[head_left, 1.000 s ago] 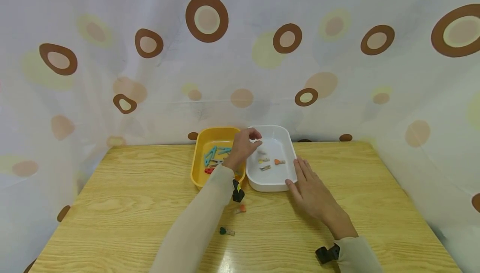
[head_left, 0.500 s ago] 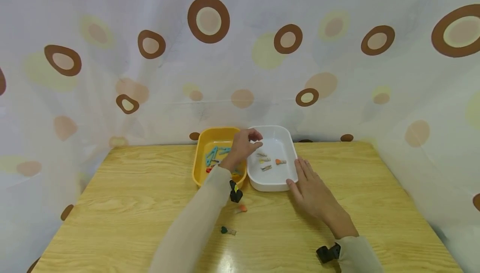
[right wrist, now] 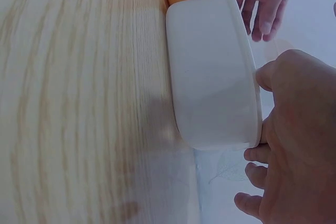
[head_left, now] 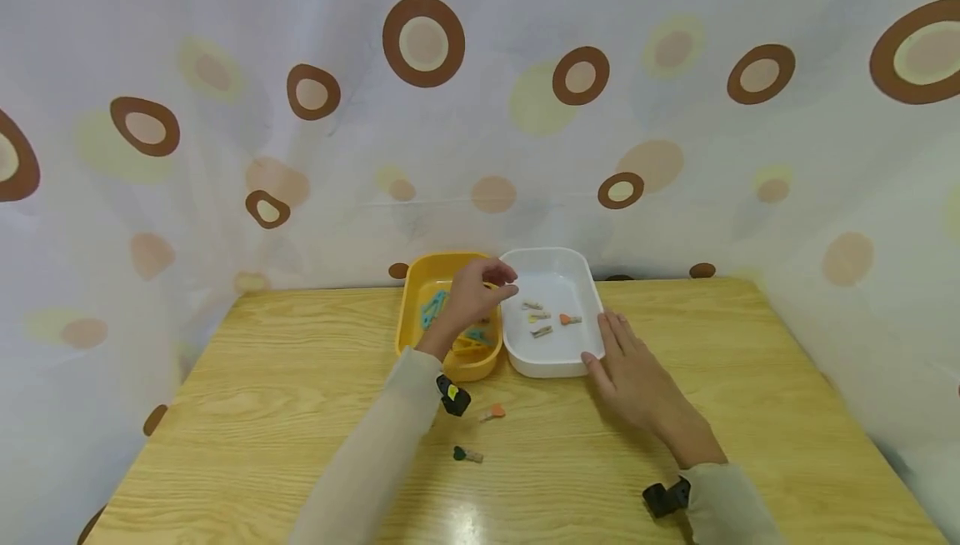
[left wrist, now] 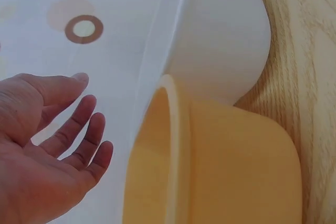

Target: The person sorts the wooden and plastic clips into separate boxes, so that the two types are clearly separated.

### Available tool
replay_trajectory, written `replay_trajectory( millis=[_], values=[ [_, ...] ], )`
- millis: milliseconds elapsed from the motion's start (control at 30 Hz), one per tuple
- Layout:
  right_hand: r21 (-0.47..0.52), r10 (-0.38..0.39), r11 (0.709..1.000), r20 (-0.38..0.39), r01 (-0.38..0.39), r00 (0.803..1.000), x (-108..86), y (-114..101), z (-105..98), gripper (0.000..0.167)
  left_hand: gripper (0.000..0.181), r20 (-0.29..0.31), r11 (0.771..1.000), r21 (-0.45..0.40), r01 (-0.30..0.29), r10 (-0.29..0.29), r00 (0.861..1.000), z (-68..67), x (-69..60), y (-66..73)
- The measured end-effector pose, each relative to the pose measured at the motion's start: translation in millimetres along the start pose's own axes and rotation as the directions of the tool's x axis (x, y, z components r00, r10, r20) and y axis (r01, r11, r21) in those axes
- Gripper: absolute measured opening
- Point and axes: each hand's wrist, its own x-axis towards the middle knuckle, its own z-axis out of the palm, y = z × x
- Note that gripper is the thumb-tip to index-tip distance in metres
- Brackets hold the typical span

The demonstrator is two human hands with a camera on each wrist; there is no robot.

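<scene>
Over the rim between the yellow basin (head_left: pixel 480 372) and the white basin (head_left: pixel 551 368) hovers my left hand (head_left: pixel 472 293), fingers loosely bent with nothing between them, as the left wrist view also shows. My right hand (head_left: pixel 641 382) rests on the white basin's near right corner, thumb at the front rim and fingers along the side. Several small wooden clothespins lie in the white basin, among them an orange-heart clothespin (head_left: pixel 570 319). Blue clothespins (head_left: pixel 433 309) and a yellow clothespin (head_left: pixel 470 344) lie in the yellow basin, partly hidden by my left hand and forearm.
On the wooden table (head_left: pixel 300 395), in front of the basins, lie a clothespin with an orange heart (head_left: pixel 492 413) and one with a dark green heart (head_left: pixel 468 454). A patterned curtain (head_left: pixel 450 137) hangs behind the table.
A small clothespin, blurred below my left fingers a second ago, now lies in the white basin. My left hand has drawn slightly left; the right hand stays at the basin. The view shifts a little.
</scene>
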Motion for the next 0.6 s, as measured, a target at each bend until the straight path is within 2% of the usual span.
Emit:
replay_trajectory(
  millis=[133,333,600],
  values=[
    [0.013,-0.007,1.0,0.005,0.007,1.0,1.8,-2.0,4.2,0.072,0.009,-0.013,1.0,-0.005,0.016,-0.016,1.0,-12.6,-16.4,-1.0],
    [0.014,0.0,1.0,0.016,0.0,1.0,0.3,-3.3,5.7,0.073,0.01,-0.008,1.0,-0.014,0.007,-0.007,1.0,-25.6,-38.9,-0.9],
    [0.004,-0.007,1.0,0.025,0.007,1.0,2.0,0.2,-0.3,0.075,0.012,-0.07,0.998,-0.06,-0.012,0.008,0.998,-38.0,-66.0,0.2]
  ],
)
